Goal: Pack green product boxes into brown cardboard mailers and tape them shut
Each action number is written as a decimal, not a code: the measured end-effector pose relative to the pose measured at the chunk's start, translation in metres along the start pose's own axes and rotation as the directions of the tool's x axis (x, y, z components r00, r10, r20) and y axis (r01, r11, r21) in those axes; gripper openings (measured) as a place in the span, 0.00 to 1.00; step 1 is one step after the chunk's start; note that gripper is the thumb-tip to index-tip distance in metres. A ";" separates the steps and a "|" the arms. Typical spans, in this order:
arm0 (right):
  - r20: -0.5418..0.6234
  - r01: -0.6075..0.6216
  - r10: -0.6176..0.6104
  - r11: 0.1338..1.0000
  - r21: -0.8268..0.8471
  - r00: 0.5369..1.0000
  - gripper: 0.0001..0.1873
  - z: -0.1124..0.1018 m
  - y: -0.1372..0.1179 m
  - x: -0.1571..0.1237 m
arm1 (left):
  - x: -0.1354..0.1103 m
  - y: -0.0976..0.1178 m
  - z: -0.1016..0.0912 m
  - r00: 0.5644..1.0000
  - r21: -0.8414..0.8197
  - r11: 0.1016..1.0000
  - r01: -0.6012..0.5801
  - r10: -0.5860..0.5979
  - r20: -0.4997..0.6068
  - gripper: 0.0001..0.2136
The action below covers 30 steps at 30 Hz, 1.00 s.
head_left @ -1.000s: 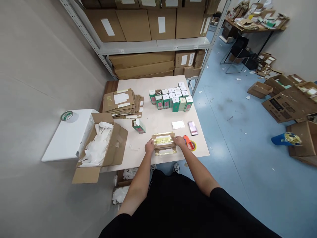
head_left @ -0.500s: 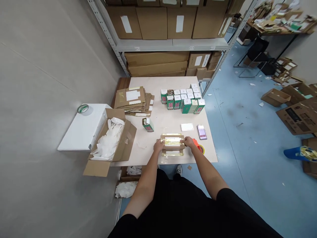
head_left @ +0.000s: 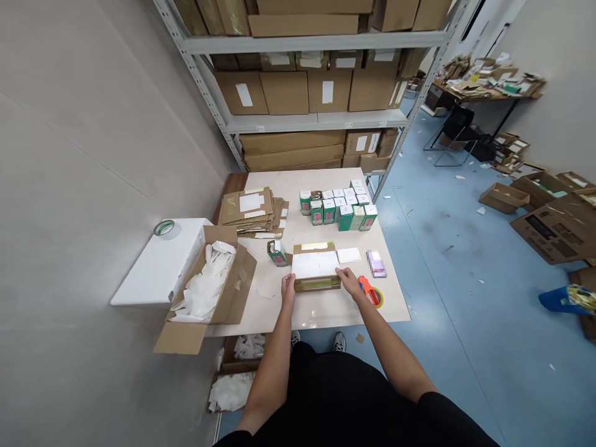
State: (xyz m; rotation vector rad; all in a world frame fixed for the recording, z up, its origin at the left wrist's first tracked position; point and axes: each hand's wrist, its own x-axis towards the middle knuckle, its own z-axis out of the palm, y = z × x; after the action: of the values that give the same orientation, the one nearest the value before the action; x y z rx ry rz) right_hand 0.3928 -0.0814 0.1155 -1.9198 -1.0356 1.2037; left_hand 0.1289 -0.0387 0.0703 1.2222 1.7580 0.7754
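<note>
A cardboard box (head_left: 316,265) lies near the table's front, its middle white, with brown, taped flaps along its far and near sides. My left hand (head_left: 288,287) grips the box's left near corner. Closed at the right near corner, my right hand (head_left: 347,280) holds that end. A white card (head_left: 349,255) lies just beyond the right hand. Right of that hand is an orange tape dispenser (head_left: 367,289) with a yellow tape roll. Left of the box stands an open green-and-white carton (head_left: 277,253).
Flattened cardboard (head_left: 246,211) is piled at the back left, with green-and-white cartons (head_left: 344,208) at the back right. A large open box (head_left: 223,288) of white packing material stands left. Purple packets (head_left: 376,264) lie at the right edge. Shelving (head_left: 316,121) rises behind the table.
The box between my hands showed brown cardboard and shiny tape; now a broad white surface faces up. My view has tilted upward, showing more shelving.
</note>
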 end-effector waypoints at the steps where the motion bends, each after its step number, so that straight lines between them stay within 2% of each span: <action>1: -0.034 -0.001 0.000 1.000 -0.018 0.999 0.25 0.007 0.007 -0.002 | -0.004 -0.003 0.003 1.000 -0.029 1.000 0.005 -0.005 -0.022 0.23; 4: -0.077 -0.129 0.117 0.976 -0.176 0.990 0.19 0.025 0.036 -0.008 | -0.019 -0.015 0.012 1.000 0.053 0.998 0.030 -0.030 0.008 0.24; 7: -0.006 -0.215 0.224 0.927 -0.307 0.975 0.25 0.034 0.060 -0.015 | -0.030 -0.028 0.015 0.990 0.225 0.971 0.085 -0.108 0.092 0.28; 9: -0.007 -0.171 0.179 0.927 -0.334 0.984 0.33 0.036 0.066 -0.016 | -0.030 -0.032 0.014 0.984 0.273 0.957 0.100 -0.136 0.116 0.30; 12: 0.013 -0.072 0.081 0.940 -0.333 0.997 0.41 0.038 0.059 -0.011 | -0.021 -0.026 0.013 0.982 0.210 0.975 0.067 -0.101 0.158 0.36; 14: 0.091 -0.066 0.093 0.963 -0.261 0.992 0.42 0.038 0.049 -0.006 | -0.014 -0.019 0.015 0.982 0.102 0.993 0.067 -0.084 0.171 0.40; 16: 0.127 -0.100 0.114 0.989 -0.110 0.985 0.42 0.034 0.041 -0.002 | -0.010 -0.013 0.017 0.989 -0.013 0.998 0.066 -0.064 0.136 0.44; 18: 0.103 -0.105 0.097 0.992 0.071 0.990 0.41 0.025 0.039 -0.003 | -0.009 -0.012 0.017 0.996 -0.101 0.995 0.019 -0.010 0.092 0.46; 20: 0.066 -0.056 0.044 0.979 0.197 0.997 0.42 0.012 0.041 -0.008 | -0.011 -0.015 0.016 0.993 -0.164 0.985 -0.050 0.067 0.100 0.47; 23: 0.096 -0.026 0.003 0.970 0.242 0.995 0.43 -0.003 0.050 -0.021 | -0.015 -0.025 0.013 0.974 -0.206 0.975 -0.078 0.119 0.195 0.45; 27: 0.112 -0.128 0.104 0.964 0.235 0.988 0.37 -0.005 0.055 -0.032 | -0.021 -0.036 0.011 0.955 -0.173 0.985 -0.022 0.071 0.287 0.41; 30: 0.114 -0.179 0.155 0.952 0.249 0.981 0.36 -0.001 0.052 -0.028 | -0.020 -0.037 0.006 0.941 -0.152 0.988 0.002 0.050 0.336 0.35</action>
State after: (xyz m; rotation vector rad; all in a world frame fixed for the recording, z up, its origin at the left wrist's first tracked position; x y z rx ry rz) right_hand 0.4008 -0.1311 0.0843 -1.7871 -0.7297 1.4596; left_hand 0.1220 -0.0700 0.0419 1.1968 1.3819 0.6534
